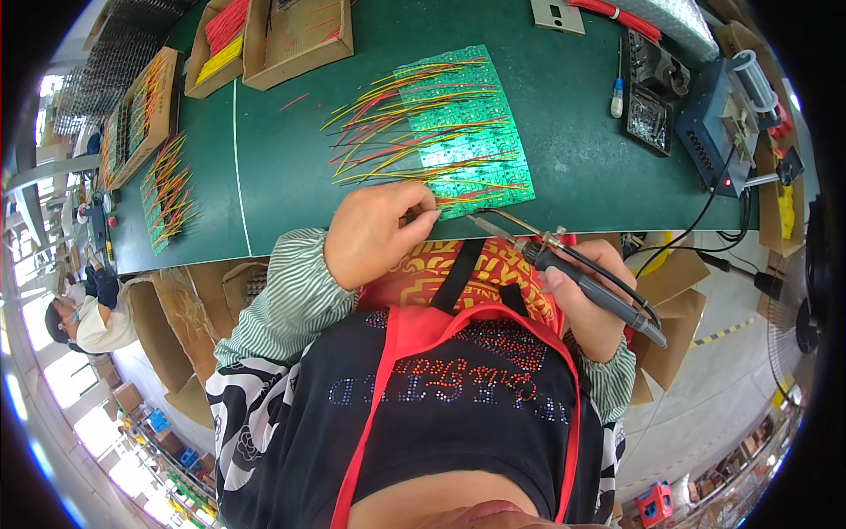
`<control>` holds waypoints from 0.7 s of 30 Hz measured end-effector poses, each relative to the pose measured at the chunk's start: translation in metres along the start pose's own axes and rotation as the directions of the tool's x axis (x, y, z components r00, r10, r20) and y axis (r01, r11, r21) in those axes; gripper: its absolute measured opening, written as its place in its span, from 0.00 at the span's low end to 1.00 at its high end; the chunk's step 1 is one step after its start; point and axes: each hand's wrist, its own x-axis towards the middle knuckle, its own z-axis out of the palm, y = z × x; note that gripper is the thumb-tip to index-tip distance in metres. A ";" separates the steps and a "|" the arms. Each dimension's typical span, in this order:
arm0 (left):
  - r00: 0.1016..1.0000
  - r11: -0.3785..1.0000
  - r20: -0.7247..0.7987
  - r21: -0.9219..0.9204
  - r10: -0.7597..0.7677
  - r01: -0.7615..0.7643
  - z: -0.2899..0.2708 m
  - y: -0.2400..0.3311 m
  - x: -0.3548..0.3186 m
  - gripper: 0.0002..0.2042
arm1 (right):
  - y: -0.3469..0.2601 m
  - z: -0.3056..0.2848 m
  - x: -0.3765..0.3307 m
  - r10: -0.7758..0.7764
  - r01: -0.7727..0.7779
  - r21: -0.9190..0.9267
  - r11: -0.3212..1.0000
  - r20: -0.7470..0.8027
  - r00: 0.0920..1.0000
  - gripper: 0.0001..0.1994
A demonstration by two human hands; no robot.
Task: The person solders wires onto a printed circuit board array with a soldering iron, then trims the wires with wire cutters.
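Note:
A green circuit board panel (476, 132) lies on the bench in front of me. Rows of red, yellow and black wires (374, 132) stretch from it toward the left. At its near left corner, my left hand (379, 231) is closed in a pinch on a thin wire, mostly hidden by the fingers. My right hand (595, 309) grips a soldering iron (586, 286) with a thin metal feed tube clamped along it. The iron's tip points left, close to the board's near edge and a little right of my left fingertips.
Wired boards (167, 194) lie at the left, beside a cardboard tray (145, 119). Open boxes (295, 48) with cut wires stand at the back left. On the right are a blue solder feeder (714, 123), a black tool tray (648, 97) and a small bottle (617, 99). Cardboard boxes flank me below.

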 end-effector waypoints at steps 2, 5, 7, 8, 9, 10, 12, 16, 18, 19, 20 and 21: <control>0.999 1.000 0.037 -0.008 -0.010 0.010 -0.003 0.000 0.002 0.06 | 0.002 0.003 0.001 0.024 -0.024 0.060 0.998 0.006 1.000 0.09; 0.999 1.000 0.045 -0.010 -0.011 0.011 -0.006 0.000 0.003 0.06 | 0.003 0.004 0.006 -0.028 0.029 -0.015 0.999 0.082 0.996 0.08; 0.998 1.000 0.066 -0.005 -0.017 0.018 -0.008 0.000 0.004 0.06 | 0.002 0.005 0.009 -0.019 0.021 -0.017 1.000 0.095 0.995 0.08; 0.996 1.000 0.086 0.002 -0.021 0.021 -0.009 0.000 0.004 0.06 | 0.002 0.006 0.011 -0.014 0.016 -0.018 1.000 0.107 0.994 0.08; 0.996 1.000 0.087 0.000 -0.023 0.023 -0.009 -0.001 0.004 0.06 | 0.002 0.008 0.011 -0.012 0.014 -0.019 1.000 0.109 0.994 0.08; 0.996 1.000 0.085 -0.003 -0.016 0.016 -0.008 -0.002 0.004 0.06 | 0.002 0.009 0.011 -0.006 0.007 -0.008 1.000 0.101 0.995 0.08; 0.996 1.000 0.083 -0.007 -0.011 0.012 -0.008 -0.003 0.004 0.06 | 0.001 0.010 0.012 0.001 -0.002 0.003 1.000 0.096 0.995 0.08; 0.995 1.000 0.095 0.004 -0.009 0.009 -0.007 -0.004 0.005 0.06 | 0.002 0.012 0.014 0.004 -0.003 -0.016 1.000 0.095 0.995 0.08; 0.996 1.000 0.093 0.005 -0.008 0.008 -0.007 -0.004 0.005 0.06 | 0.003 0.012 0.015 0.003 -0.003 0.007 1.000 0.070 0.998 0.09; 0.995 1.000 0.102 0.011 -0.013 0.012 -0.008 -0.004 0.006 0.06 | 0.003 0.010 0.016 -0.011 0.015 -0.038 0.999 0.101 0.995 0.08; 0.994 1.000 0.110 0.017 -0.018 0.016 -0.008 -0.003 0.006 0.06 | 0.002 0.009 0.016 -0.024 0.035 -0.082 0.996 0.131 0.991 0.08; 0.994 1.000 0.111 0.017 -0.018 0.016 -0.008 -0.003 0.006 0.06 | 0.002 0.009 0.016 -0.023 0.034 -0.082 0.996 0.131 0.991 0.08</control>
